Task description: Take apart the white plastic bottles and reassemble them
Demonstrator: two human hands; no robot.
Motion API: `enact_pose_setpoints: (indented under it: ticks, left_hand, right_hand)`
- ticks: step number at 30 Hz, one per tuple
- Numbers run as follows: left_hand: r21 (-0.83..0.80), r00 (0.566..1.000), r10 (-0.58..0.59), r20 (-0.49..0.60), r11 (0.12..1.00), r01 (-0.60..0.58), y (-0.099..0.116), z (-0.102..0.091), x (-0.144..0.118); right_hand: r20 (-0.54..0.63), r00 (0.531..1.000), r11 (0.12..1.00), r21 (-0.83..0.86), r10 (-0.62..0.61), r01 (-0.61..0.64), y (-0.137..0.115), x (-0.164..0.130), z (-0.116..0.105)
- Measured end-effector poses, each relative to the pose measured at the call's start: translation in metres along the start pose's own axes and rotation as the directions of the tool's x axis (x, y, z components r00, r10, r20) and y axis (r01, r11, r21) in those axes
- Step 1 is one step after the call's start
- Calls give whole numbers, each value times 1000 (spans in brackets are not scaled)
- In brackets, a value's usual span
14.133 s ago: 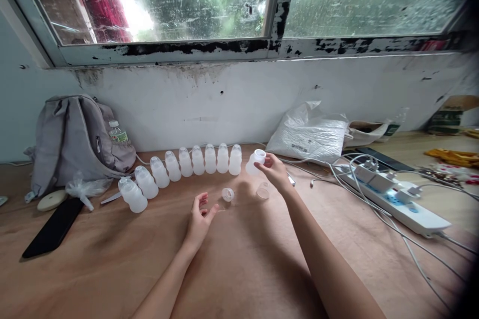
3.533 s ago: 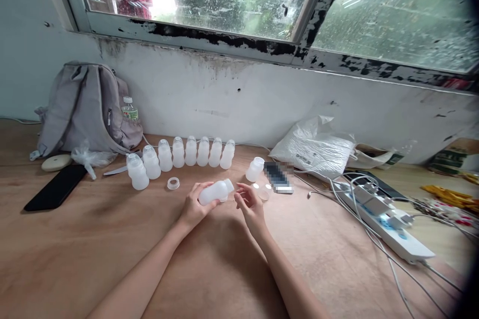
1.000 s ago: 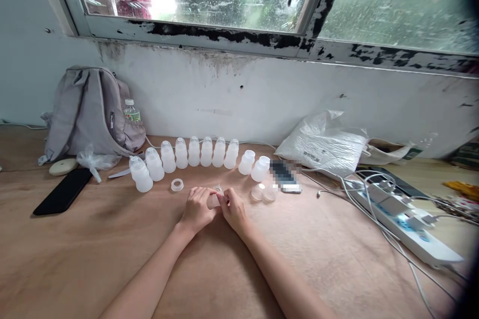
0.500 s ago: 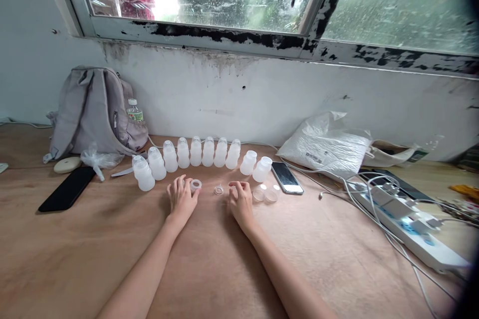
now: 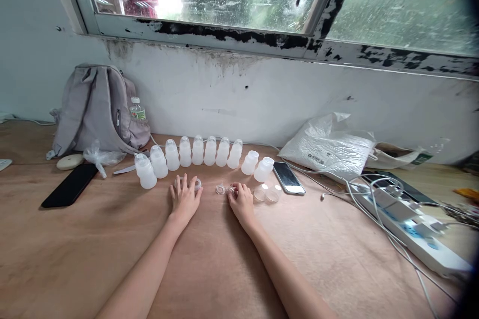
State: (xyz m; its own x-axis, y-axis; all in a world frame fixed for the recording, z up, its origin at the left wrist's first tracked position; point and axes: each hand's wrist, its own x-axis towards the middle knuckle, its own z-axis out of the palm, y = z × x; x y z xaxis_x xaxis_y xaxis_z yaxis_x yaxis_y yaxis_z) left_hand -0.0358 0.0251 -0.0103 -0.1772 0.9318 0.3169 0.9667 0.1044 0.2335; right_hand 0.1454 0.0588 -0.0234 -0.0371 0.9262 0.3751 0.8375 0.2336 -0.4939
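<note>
My left hand (image 5: 185, 198) lies with its fingers spread over white screw rings (image 5: 198, 184), which show beside and between the fingers. To the right, a clear bottle nipple (image 5: 220, 189) sits on the table between my hands. My right hand (image 5: 241, 202) is curled, its thumb and fingertips closed on another clear nipple (image 5: 229, 190), partly hidden by them. Behind the hands, several frosted baby bottles with clear caps (image 5: 197, 150) stand upright in an arc. Two bottles without caps (image 5: 264, 169) stand at its right end. Two clear caps (image 5: 273, 194) rest just right of my right hand.
A phone (image 5: 289, 178) lies behind the caps. On the right are a white plastic parcel (image 5: 325, 144) and a power strip (image 5: 415, 232) with tangled cables. A grey backpack (image 5: 93, 109), a black phone (image 5: 70, 186) and a crumpled plastic bag (image 5: 103, 154) are on the left.
My left fingers have spread and moved over the rings. My right fingers have lowered, and a second nipple now shows at their tips. The view has shifted slightly.
</note>
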Motion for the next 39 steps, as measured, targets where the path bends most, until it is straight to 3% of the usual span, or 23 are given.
enact_pose_setpoints:
  ticks: [16, 21, 26, 31, 36, 39]
  left_hand:
    - [5, 987, 18, -161, 1000, -17, 2, 5, 1]
    - [-2, 988, 72, -139, 997, -73, 6, 2, -2]
    - [-6, 993, 46, -104, 999, -47, 2, 0, -2]
    - [5, 996, 23, -85, 1000, -22, 0, 1, 0]
    - [4, 997, 16, -80, 1000, -16, 2, 3, -2]
    - [3, 995, 22, -98, 1000, -22, 3, 4, -3]
  right_hand:
    - [-2, 998, 994, 100, -55, 55, 0, 0, -1]
    - [3, 998, 990, 133, -55, 54, -1, -1, -1]
    - [-145, 981, 985, 97, -127, 142, -4, 3, -7]
    - [-242, 941, 971, -105, -235, 215, -11, 44, -22]
    - [-243, 944, 924, -360, -225, 127, -22, 104, -39]
    - [-222, 961, 904, -424, -167, 60, -24, 123, -39]
